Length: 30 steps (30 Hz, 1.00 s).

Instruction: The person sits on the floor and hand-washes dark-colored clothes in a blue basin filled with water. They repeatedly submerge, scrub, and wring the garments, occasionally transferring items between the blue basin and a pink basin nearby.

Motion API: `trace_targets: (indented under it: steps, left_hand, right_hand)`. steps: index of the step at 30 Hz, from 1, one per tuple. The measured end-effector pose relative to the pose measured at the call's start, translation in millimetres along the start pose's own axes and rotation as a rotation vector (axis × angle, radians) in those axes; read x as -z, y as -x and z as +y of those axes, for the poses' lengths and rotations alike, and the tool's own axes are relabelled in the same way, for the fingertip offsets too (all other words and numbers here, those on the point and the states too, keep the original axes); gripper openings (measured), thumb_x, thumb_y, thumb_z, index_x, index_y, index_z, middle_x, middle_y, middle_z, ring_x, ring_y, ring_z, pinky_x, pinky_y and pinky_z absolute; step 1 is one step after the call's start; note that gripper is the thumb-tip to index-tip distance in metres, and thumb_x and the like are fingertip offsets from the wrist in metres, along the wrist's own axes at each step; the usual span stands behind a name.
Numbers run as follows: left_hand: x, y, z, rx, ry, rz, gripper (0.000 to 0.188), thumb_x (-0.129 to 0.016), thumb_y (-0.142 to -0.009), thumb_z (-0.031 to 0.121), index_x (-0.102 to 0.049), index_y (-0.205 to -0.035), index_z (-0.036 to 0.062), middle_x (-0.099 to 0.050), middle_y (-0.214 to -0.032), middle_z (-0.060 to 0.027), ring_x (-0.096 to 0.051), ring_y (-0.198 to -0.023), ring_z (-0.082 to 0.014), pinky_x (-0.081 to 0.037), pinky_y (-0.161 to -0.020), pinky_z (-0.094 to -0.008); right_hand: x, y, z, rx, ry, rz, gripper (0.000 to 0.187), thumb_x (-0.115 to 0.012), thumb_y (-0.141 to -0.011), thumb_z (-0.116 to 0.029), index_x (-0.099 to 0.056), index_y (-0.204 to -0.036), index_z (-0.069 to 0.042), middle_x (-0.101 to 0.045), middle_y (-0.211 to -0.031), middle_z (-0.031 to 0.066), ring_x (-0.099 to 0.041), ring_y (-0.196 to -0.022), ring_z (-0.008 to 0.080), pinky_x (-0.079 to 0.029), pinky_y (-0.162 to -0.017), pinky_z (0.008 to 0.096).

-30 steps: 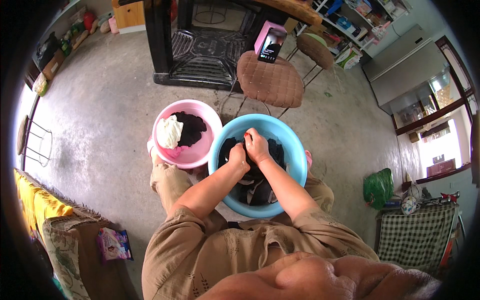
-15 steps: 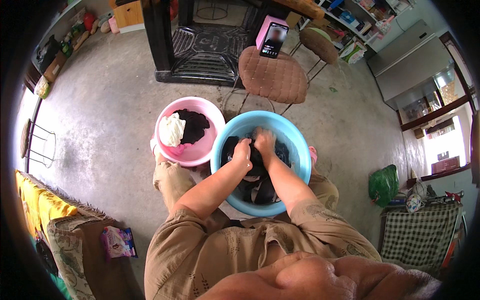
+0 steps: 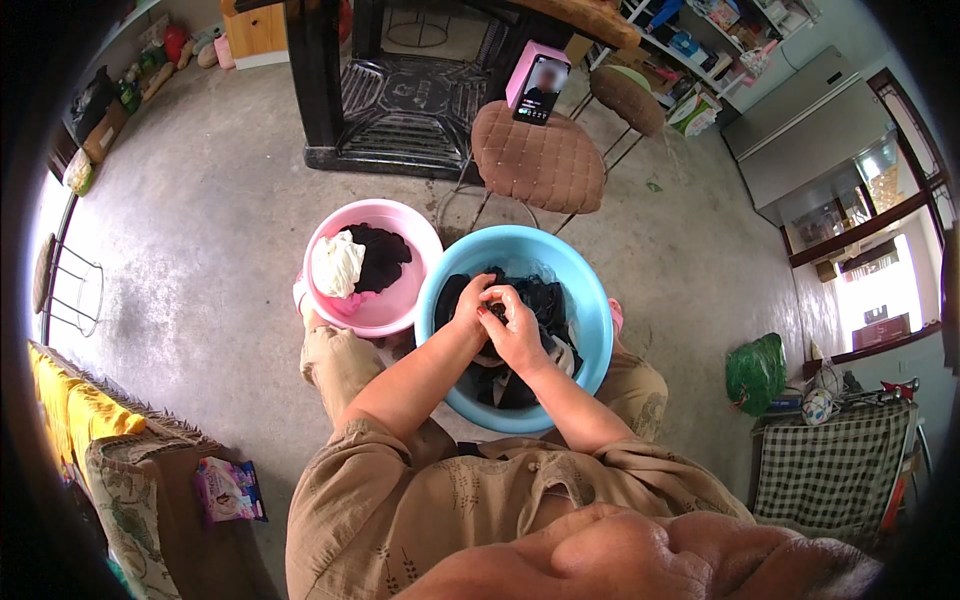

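My left hand and my right hand are close together over the light blue basin, fingers curled around a bunched black garment. Their fingers nearly meet, and much of the held cloth is hidden. More dark clothes lie in the basin below, with some pale cloth among them near my right wrist. To the left stands a pink basin holding a white cloth, a black cloth and a small bright pink piece.
My knees flank the two basins on the concrete floor. Ahead is a brown padded stool with a phone leaning on a pink box, beside a black table frame. A green bag sits right; a purple packet lies left.
My right hand has come left and toward me, meeting my left hand. Both now squeeze the black garment together, where before they were apart, lower among the clothes.
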State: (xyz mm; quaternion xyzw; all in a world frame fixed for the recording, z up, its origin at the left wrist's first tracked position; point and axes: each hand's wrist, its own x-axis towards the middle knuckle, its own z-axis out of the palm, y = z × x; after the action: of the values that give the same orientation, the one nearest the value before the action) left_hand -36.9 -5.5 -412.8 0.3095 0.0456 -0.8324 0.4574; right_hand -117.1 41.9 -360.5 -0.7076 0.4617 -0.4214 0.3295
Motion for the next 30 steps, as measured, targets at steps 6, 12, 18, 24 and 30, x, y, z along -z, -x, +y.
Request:
trace_targets:
  steps: [6,12,18,24,30]
  left_hand:
    - [80,-76,-17,-0.392,-0.197,-0.401,0.020,-0.040,-0.093,0.020,-0.056,-0.088,0.0095,-0.059,-0.086,-0.0035,-0.056,-0.079,-0.0178,-0.045,-0.071,-0.0297]
    - [1,-13,-15,-0.077,0.059,0.188,0.028,-0.043,-0.091,0.023,-0.059,-0.105,0.0043,-0.061,-0.104,-0.0107,-0.056,-0.096,-0.0253,-0.045,-0.083,-0.0372]
    - [-12,-6,-12,-0.066,-0.039,0.313,0.039,-0.046,-0.090,0.028,-0.049,-0.121,0.0037,-0.053,-0.123,-0.0128,-0.052,-0.110,-0.0280,-0.037,-0.097,-0.0402]
    - [4,-33,-18,-0.196,-0.047,0.303,0.033,-0.047,-0.088,0.026,-0.051,-0.114,0.0053,-0.055,-0.119,-0.0112,-0.053,-0.107,-0.0274,-0.038,-0.096,-0.0388]
    - [-3,-17,-10,-0.075,0.069,0.184,0.035,-0.048,-0.087,0.029,-0.050,-0.115,0.0088,-0.054,-0.116,-0.0086,-0.052,-0.106,-0.0247,-0.038,-0.095,-0.0373]
  right_hand:
    - [-14,-20,-4,0.123,0.312,0.032,0.008,-0.053,-0.084,-0.012,-0.053,-0.090,-0.006,-0.062,-0.076,0.0158,-0.061,-0.070,0.0346,-0.049,-0.062,0.0400]
    - [13,-50,101,-0.045,0.555,0.045,0.011,-0.049,-0.086,-0.020,-0.053,-0.088,-0.010,-0.062,-0.074,0.0176,-0.060,-0.070,0.0395,-0.047,-0.061,0.0455]
    - [11,-53,175,-0.357,0.707,-0.068,0.021,-0.054,-0.080,-0.019,-0.053,-0.099,-0.011,-0.062,-0.085,0.0144,-0.057,-0.084,0.0371,-0.046,-0.071,0.0464]
    - [-1,-45,200,-0.053,0.987,-0.030,0.029,-0.058,-0.075,-0.013,-0.054,-0.104,-0.009,-0.057,-0.101,0.0123,-0.053,-0.090,0.0356,-0.043,-0.078,0.0428]
    - [15,-46,164,-0.257,0.205,0.016,0.032,-0.054,-0.082,-0.013,-0.053,-0.112,-0.004,-0.056,-0.109,0.0121,-0.053,-0.098,0.0294,-0.041,-0.087,0.0362]
